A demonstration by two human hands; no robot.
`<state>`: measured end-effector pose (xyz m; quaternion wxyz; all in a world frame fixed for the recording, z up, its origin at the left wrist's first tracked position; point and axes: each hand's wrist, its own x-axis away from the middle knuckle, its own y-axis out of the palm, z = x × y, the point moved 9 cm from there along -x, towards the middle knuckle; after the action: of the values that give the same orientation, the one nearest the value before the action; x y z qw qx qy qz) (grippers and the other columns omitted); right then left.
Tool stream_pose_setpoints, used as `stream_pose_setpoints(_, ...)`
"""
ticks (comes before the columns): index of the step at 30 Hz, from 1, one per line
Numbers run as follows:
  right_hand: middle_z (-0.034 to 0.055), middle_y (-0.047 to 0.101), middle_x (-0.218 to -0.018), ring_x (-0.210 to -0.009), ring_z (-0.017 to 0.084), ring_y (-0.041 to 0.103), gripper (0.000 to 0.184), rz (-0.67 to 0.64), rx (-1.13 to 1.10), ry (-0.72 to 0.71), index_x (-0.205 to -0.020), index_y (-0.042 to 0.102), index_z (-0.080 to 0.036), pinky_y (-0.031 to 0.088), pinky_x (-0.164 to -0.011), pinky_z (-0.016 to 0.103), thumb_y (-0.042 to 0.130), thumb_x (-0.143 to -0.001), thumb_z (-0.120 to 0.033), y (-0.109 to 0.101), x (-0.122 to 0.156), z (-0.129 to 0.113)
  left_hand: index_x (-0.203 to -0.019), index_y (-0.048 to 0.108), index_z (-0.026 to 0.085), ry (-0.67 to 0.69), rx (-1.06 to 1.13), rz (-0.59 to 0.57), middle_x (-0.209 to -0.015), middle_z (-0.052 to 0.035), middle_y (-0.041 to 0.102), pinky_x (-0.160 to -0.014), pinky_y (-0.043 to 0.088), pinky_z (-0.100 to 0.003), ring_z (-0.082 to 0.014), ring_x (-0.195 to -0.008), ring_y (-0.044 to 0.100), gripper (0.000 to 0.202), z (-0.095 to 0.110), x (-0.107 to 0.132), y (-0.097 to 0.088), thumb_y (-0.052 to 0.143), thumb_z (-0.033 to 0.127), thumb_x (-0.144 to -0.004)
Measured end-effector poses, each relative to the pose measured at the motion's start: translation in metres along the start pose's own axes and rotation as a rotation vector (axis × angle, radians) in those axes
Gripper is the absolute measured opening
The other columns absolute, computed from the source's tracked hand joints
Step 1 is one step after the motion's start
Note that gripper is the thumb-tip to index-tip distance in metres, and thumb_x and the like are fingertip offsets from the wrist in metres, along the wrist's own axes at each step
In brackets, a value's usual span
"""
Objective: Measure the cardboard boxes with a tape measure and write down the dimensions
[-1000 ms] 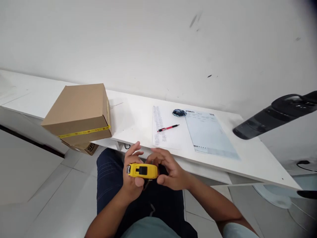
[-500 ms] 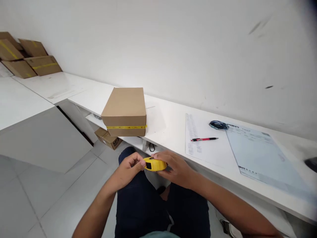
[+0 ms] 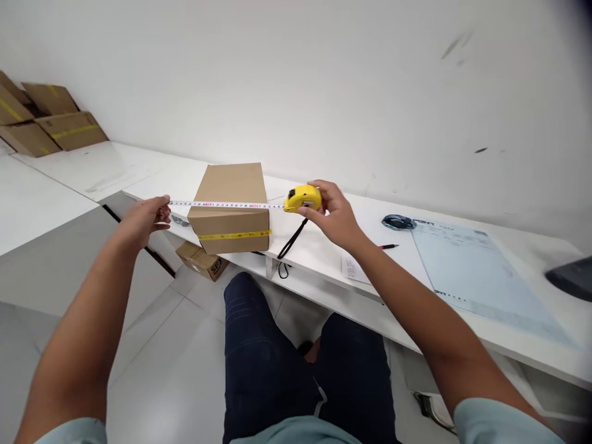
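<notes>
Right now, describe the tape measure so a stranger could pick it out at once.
Find the white desk along the wall, then the nearest cardboard box on it. Just right of it, the right hand holds the tape measure, its numbered blade reaching the left hand. Its rounded yellow case and black strap set it apart from the box's flat yellow strip.

Wide view from a single head-worn camera, looking forward and down from close above the wearer's dark-blue trousered legs (image 3: 261,364), past the bare left hand (image 3: 144,219) and bare right hand (image 3: 337,214), across a white worktop (image 3: 321,248) to the far white wall (image 3: 277,80).
</notes>
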<state>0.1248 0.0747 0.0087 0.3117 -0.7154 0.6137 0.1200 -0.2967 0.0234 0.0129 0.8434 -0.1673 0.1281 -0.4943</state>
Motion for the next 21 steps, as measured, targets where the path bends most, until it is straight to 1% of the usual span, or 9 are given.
stream_pose_setpoints(3, 0.0024, 0.068, -0.114, -0.072, 0.014, 0.053, 0.052, -0.024, 0.001, 0.033, -0.129, 0.062, -0.028, 0.051, -0.072, 0.031, 0.077, -0.08, -0.039, 0.011, -0.011, 0.01, -0.079, 0.054, 0.012, -0.062, -0.074, -0.069, -0.073, 0.001, 0.055, -0.072, 0.048, -0.03, -0.0098, -0.069, 0.053, 0.047, -0.003, -0.016, 0.012, 0.07, 0.056, -0.073)
stream_pose_setpoints(5, 0.0038, 0.068, -0.119, -0.076, 0.014, 0.055, 0.056, -0.062, -0.036, 0.031, -0.133, 0.062, -0.027, 0.053, -0.077, 0.033, 0.076, -0.08, -0.039, 0.021, -0.018, 0.012, -0.081, 0.061, 0.014, -0.069, -0.117, -0.139, -0.08, -0.0045, 0.064, -0.067, 0.05, -0.031, -0.0166, -0.073, 0.058, 0.054, -0.003, -0.017, 0.025, 0.078, 0.062, -0.063)
stream_pose_setpoints(6, 0.0043, 0.068, -0.12, -0.077, 0.015, 0.056, 0.058, -0.088, -0.053, 0.029, -0.136, 0.061, -0.027, 0.053, -0.079, 0.034, 0.076, -0.081, -0.04, 0.026, -0.021, 0.011, -0.084, 0.064, 0.015, -0.063, -0.145, -0.178, -0.086, -0.0068, 0.067, -0.066, 0.051, -0.032, -0.0191, -0.076, 0.06, 0.057, -0.002, -0.017, 0.032, 0.078, 0.065, -0.061)
stream_pose_setpoints(8, 0.0045, 0.068, -0.122, -0.076, 0.014, 0.056, 0.061, -0.146, -0.067, 0.023, -0.138, 0.061, -0.026, 0.053, -0.081, 0.035, 0.075, -0.081, -0.04, 0.034, -0.028, 0.01, -0.092, 0.067, 0.016, -0.046, -0.215, -0.238, -0.093, -0.0085, 0.07, -0.067, 0.053, -0.032, -0.021, -0.08, 0.063, 0.061, 0.0, -0.016, 0.042, 0.075, 0.069, -0.064)
stream_pose_setpoints(9, 0.0043, 0.069, -0.122, -0.075, 0.014, 0.055, 0.061, -0.167, -0.059, 0.021, -0.138, 0.062, -0.026, 0.053, -0.08, 0.035, 0.075, -0.08, -0.04, 0.036, -0.032, 0.009, -0.094, 0.068, 0.017, -0.04, -0.251, -0.257, -0.092, -0.0083, 0.07, -0.067, 0.053, -0.032, -0.0208, -0.079, 0.063, 0.061, 0.001, -0.017, 0.045, 0.073, 0.071, -0.065)
stream_pose_setpoints(11, 0.0036, 0.068, -0.123, -0.073, 0.014, 0.053, 0.059, -0.188, -0.027, 0.013, -0.136, 0.063, -0.027, 0.053, -0.078, 0.035, 0.075, -0.08, -0.039, 0.036, -0.038, 0.008, -0.092, 0.068, 0.017, -0.036, -0.292, -0.277, -0.084, -0.0063, 0.067, -0.064, 0.053, -0.032, -0.0189, -0.072, 0.061, 0.06, 0.001, -0.018, 0.047, 0.07, 0.072, -0.068)
stream_pose_setpoints(15, 0.0035, 0.068, -0.121, -0.073, 0.015, 0.052, 0.054, -0.205, 0.028, -0.019, -0.133, 0.064, -0.028, 0.052, -0.076, 0.035, 0.073, -0.081, -0.039, 0.035, -0.043, 0.007, -0.079, 0.065, 0.018, -0.033, -0.322, -0.319, -0.065, -0.002, 0.056, -0.057, 0.051, -0.031, -0.0157, -0.057, 0.052, 0.052, 0.0, -0.02, 0.048, 0.066, 0.07, -0.072)
stream_pose_setpoints(18, 0.0036, 0.069, -0.116, -0.073, 0.016, 0.053, 0.051, -0.198, 0.048, -0.055, -0.132, 0.063, -0.028, 0.052, -0.074, 0.035, 0.071, -0.083, -0.038, 0.035, -0.043, 0.006, -0.073, 0.061, 0.02, 0.017, -0.354, -0.279, -0.06, -0.0007, 0.052, -0.053, 0.046, -0.029, -0.0149, -0.053, 0.048, 0.044, 0.004, -0.02, 0.045, 0.065, 0.064, -0.076)
stream_pose_setpoints(21, 0.0036, 0.069, -0.105, -0.072, 0.017, 0.055, 0.053, -0.134, 0.088, -0.061, -0.133, 0.061, -0.026, 0.051, -0.07, 0.034, 0.072, -0.083, -0.04, 0.029, -0.038, 0.003, -0.069, 0.057, 0.021, 0.084, -0.399, -0.195, -0.062, -0.0017, 0.056, -0.056, 0.044, -0.028, -0.016, -0.058, 0.052, 0.037, 0.016, -0.019, 0.038, 0.062, 0.056, -0.08)
